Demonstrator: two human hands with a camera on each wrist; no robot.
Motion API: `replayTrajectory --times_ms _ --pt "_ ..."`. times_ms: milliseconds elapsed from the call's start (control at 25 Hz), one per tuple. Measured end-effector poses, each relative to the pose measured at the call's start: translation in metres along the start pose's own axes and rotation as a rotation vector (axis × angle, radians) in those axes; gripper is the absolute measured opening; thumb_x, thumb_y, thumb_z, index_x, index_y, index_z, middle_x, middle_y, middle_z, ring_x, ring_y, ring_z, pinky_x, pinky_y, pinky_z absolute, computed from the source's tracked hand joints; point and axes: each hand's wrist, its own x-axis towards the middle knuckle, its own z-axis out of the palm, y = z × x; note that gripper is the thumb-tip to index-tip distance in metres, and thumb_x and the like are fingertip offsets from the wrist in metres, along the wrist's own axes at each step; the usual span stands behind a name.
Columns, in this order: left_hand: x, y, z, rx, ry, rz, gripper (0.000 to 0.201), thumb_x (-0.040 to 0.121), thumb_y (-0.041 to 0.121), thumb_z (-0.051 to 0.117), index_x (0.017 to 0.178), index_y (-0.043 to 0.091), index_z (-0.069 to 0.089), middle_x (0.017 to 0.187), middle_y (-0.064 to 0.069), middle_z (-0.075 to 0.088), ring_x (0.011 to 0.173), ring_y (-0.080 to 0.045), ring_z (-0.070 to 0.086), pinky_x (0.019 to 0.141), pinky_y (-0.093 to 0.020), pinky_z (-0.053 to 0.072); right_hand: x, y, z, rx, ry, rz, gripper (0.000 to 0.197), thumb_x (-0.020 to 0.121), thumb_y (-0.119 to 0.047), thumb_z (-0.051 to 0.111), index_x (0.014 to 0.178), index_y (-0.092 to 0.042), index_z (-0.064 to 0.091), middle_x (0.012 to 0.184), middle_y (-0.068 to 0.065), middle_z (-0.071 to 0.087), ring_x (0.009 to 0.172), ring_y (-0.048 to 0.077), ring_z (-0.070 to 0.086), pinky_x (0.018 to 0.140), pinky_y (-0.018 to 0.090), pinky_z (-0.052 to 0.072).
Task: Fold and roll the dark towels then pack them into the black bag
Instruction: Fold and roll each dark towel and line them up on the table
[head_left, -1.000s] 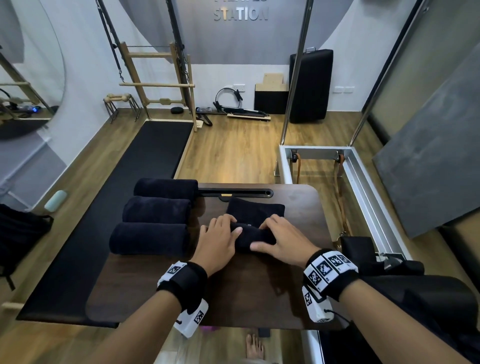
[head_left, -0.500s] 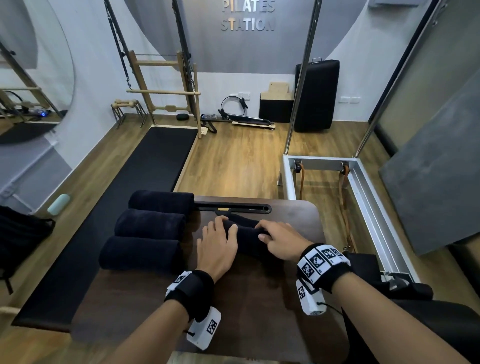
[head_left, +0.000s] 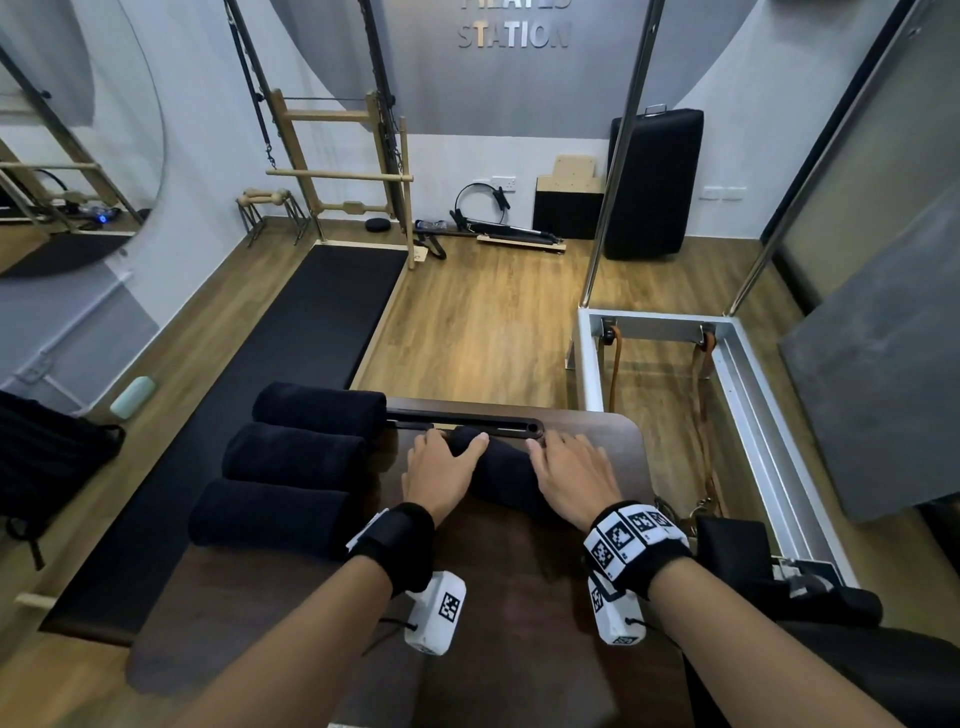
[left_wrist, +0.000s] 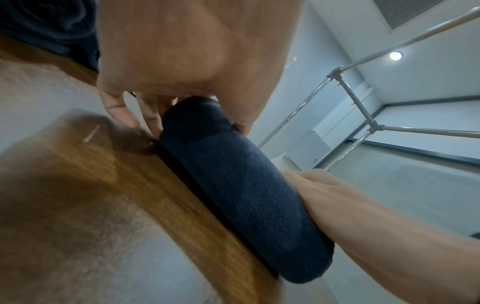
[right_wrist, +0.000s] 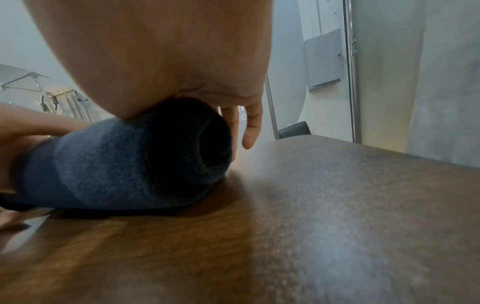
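Observation:
A dark towel, rolled into a thick cylinder, lies across the far middle of the dark wooden table. My left hand presses on its left end, thumb on top of the roll. At the other end my right hand lies palm down with fingers reaching past it. The left wrist view shows the roll under my palm. From the right wrist, its spiral end sits under my right palm. Three finished rolls lie side by side on the table's left. The black bag lies on the floor, far left.
A long slot runs along the table's far edge, just beyond the roll. A silver metal frame stands on the right, a black floor mat on the left. A dark padded object sits by the table's right corner.
Both hands have pushed the roll away toward the far edge. The flat part of the towel that lay beyond it is now wound into the roll.

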Motion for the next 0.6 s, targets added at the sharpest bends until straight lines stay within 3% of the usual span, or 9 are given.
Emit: replayTrajectory --times_ms 200,320,600 --pt "0.006 0.001 0.004 0.086 -0.014 -0.004 0.076 0.097 0.071 0.051 0.146 0.012 0.051 0.154 -0.012 0.045 0.144 -0.033 0.042 0.117 -0.053 0.038 0.002 0.002 0.005 0.046 -0.018 0.027 0.06 0.109 -0.046 0.021 0.094 -0.014 0.07 0.1 0.009 0.072 0.103 0.032 0.062 0.095 0.049 0.044" --pt "0.006 -0.001 0.004 0.092 -0.026 0.029 0.073 0.101 0.065 0.048 0.149 0.009 0.047 0.154 -0.015 0.044 0.146 -0.034 0.037 0.118 -0.05 0.035 0.0 0.002 0.009 0.032 0.008 0.053 0.055 0.107 -0.039 0.025 0.094 -0.01 0.07 0.103 0.011 0.068 0.103 0.032 0.06 0.095 0.047 0.045" --pt "-0.009 -0.009 0.008 -0.017 -0.059 0.059 0.042 0.107 0.041 0.046 0.135 0.011 0.054 0.137 -0.015 0.048 0.138 -0.034 0.039 0.115 -0.047 0.035 -0.028 0.002 0.019 0.097 0.08 0.128 0.053 0.103 -0.049 0.03 0.086 -0.016 0.068 0.081 0.005 0.068 0.078 0.026 0.066 0.077 0.041 0.054"
